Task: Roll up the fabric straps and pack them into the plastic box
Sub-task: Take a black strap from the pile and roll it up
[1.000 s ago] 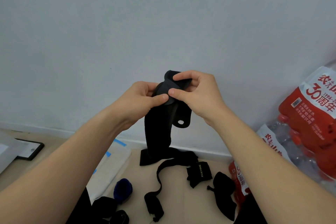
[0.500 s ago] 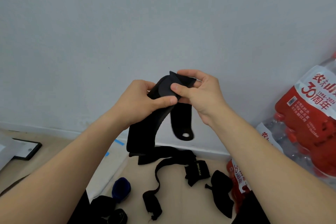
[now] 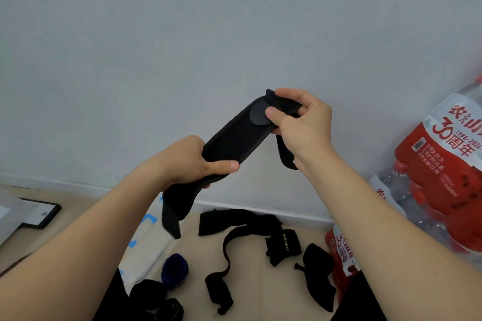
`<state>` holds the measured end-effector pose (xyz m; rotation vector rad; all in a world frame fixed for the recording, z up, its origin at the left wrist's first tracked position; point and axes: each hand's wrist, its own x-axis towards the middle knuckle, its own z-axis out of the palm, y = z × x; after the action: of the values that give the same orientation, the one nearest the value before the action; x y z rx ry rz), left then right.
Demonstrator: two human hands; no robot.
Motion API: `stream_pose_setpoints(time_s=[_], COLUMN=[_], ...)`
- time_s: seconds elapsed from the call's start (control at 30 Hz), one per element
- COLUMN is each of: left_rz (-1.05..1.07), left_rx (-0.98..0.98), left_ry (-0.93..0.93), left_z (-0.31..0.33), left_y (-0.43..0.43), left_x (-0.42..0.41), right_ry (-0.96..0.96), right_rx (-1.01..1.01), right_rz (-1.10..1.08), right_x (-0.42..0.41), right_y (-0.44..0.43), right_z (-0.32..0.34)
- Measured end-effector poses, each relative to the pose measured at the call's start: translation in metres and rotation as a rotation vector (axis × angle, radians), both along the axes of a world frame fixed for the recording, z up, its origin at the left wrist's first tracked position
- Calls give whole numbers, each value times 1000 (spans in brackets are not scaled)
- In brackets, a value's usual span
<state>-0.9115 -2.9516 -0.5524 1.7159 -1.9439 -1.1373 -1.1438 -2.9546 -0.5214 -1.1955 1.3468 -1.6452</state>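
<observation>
Both hands are raised in front of a pale wall (image 3: pixel 234 34) and hold one black fabric strap (image 3: pixel 234 138) stretched slantwise between them, its higher end to the right. The left hand (image 3: pixel 193 161) grips the strap about midway, thumb laid flat across the top and fingers curled underneath; past that grip the lower end droops and folds toward the floor (image 3: pixel 260 281). The right hand (image 3: pixel 305 128) pinches the upper end, its thumb pressed on the edge of a round patch (image 3: pixel 257 116), and a short rounded tail of the strap hangs behind that wrist. Directly below the held strap, loose black straps lie on the floor: a long winding one (image 3: pixel 227 250), one printed XUEYING (image 3: pixel 284 245) touching it, and a crumpled black piece (image 3: pixel 318 271) further right. Below and slightly left of the held strap sits a rolled blue strap (image 3: pixel 174 267), with dark rolls (image 3: pixel 148 294) just beside it. Right of the held strap stand red-wrapped packs of water bottles (image 3: pixel 440 177); left of it lies a black-framed flat object (image 3: pixel 39 214).
</observation>
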Motion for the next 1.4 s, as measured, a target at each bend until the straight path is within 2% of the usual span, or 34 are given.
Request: stream_pose_setpoints(time_s=[0.13, 0.2, 0.27, 0.4, 0.53, 0.63, 0.7, 0.8, 0.9, 1.0, 1.23, 1.4], left_rz=[-163, -149, -89, -50, -118, -131, -119, -148, -160, -146, -38, 117], left_rx=[169, 193, 133, -165, -450, -567, -563, -528, -464, -384, -212, -89], left_ry=[-444, -551, -582, -391, 100, 149, 110, -15, -99, -134, 61, 305], left_z=[-5, -8, -8, -6, -1, -5, -6, -6, -6, -5, -4, -4], left_y=[1, 0, -1, -4, 4, 9, 9, 6, 5, 5, 3, -1], left_x=[7, 8, 8, 1, -23, -39, -43, -41, -42, -41, -32, -26], right_ry=[148, 272, 343, 413, 508, 663, 748, 954, 1132, 1151, 1253, 1207], right_rx=[-34, -35, -22, 0, 18, 28, 49, 29, 45, 146, 413, 438], right_rz=[-64, -54, -23, 55, 136, 290, 383, 392, 262, 53, -218, -292], right_x=[-3, -5, -3, 5, 12, 20, 23, 20, 16, 6, -23, -26], right_y=[0, 0, 2, 5, 9, 17, 19, 20, 19, 12, -5, -6], right_z=[-3, -4, -5, -10, -11, -8, -10, -15, -17, -18, -19, -18])
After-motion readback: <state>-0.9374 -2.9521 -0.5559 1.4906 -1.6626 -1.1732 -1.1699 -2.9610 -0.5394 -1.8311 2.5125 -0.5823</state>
